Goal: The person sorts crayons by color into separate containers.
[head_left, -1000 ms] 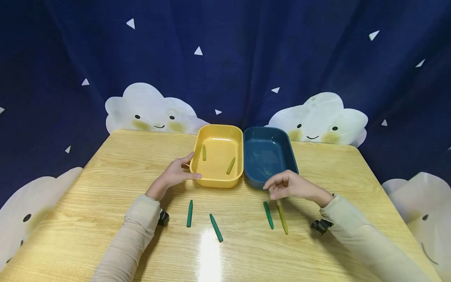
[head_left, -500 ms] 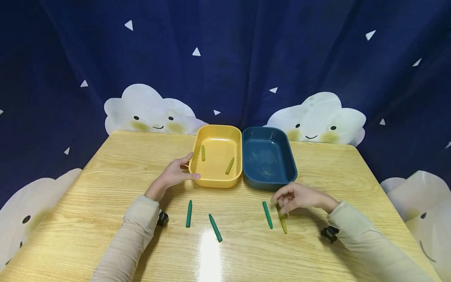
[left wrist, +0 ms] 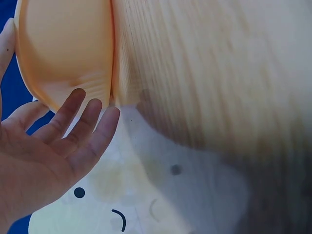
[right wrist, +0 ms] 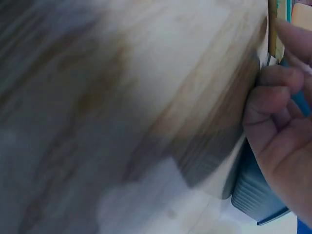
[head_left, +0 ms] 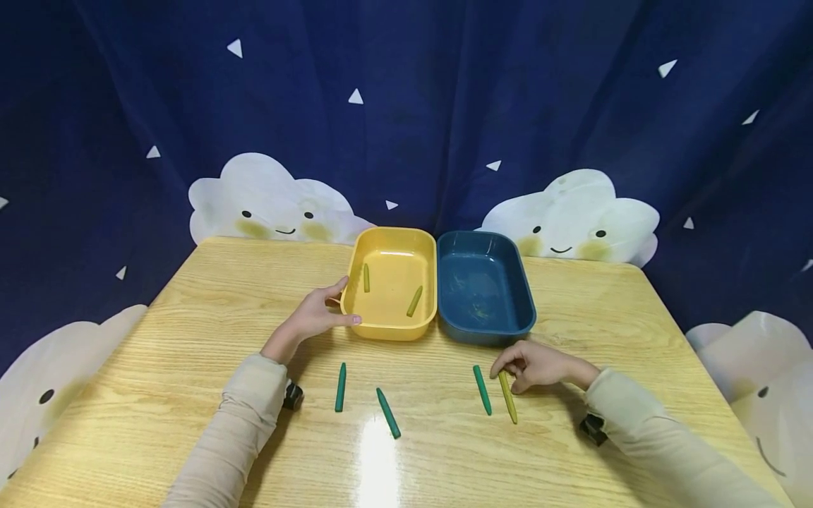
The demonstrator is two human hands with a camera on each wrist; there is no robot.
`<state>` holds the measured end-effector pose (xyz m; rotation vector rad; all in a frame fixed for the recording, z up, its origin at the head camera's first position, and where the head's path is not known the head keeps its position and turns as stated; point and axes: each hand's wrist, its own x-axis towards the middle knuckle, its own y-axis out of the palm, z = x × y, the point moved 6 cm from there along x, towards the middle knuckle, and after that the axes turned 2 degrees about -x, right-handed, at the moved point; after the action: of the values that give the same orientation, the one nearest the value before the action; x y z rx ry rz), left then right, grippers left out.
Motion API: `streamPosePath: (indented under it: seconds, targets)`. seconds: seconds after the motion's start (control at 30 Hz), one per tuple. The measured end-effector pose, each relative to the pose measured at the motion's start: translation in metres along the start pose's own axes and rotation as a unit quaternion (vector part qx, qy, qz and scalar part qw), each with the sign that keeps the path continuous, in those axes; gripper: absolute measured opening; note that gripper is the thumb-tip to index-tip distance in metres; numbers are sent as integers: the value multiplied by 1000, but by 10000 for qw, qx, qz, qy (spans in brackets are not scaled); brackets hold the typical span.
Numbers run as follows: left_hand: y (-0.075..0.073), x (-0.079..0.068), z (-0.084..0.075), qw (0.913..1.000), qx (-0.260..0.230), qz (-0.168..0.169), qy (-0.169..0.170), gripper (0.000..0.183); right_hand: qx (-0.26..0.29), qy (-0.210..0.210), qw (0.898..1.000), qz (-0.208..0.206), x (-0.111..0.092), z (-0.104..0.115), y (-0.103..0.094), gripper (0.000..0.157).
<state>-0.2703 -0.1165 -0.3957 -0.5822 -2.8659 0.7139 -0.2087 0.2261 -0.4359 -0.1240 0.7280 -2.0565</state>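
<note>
A yellow crayon (head_left: 508, 398) lies on the wooden table, and my right hand (head_left: 536, 363) is over its far end. The index finger is left of that crayon and the thumb right of it, with a gap still showing between them. Just left lies a green crayon (head_left: 482, 390). My left hand (head_left: 311, 314) rests at the near left corner of a yellow box (head_left: 390, 331), its thumb on the rim. In the left wrist view, the other fingers (left wrist: 73, 131) of that hand extend loosely beside the box. Two yellow crayons (head_left: 415, 301) lie inside.
Against the yellow box's right side stands a dark blue box (head_left: 485, 335). Two more green crayons, one farther left (head_left: 340, 386) and the other green crayon (head_left: 388, 413), lie on the table (head_left: 267, 451) in front. A navy curtain (head_left: 406, 106) with clouds hangs behind.
My right hand has come down and toward me from the blue box's near edge to the yellow crayon. The left hand has stayed at the yellow box.
</note>
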Motion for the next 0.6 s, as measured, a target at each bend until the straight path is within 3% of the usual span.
streamPosePath:
  seconds: [0.1, 0.27, 0.37, 0.6]
  targets:
    - [0, 4, 11, 10000, 26, -47, 7, 88, -126, -72, 9998, -107, 0, 1, -1, 23]
    - [0, 6, 15, 10000, 63, -61, -6, 91, -184, -601, 9980, 57, -1, 7, -2, 13]
    - [0, 6, 17, 9999, 108, -64, -44, 91, 205, -741, 9967, 271, -3, 9, -3, 12]
    - [-1, 5, 17, 9998, 163, -74, -3, 91, 1102, -473, 9923, 305, -6, 12, -9, 13]
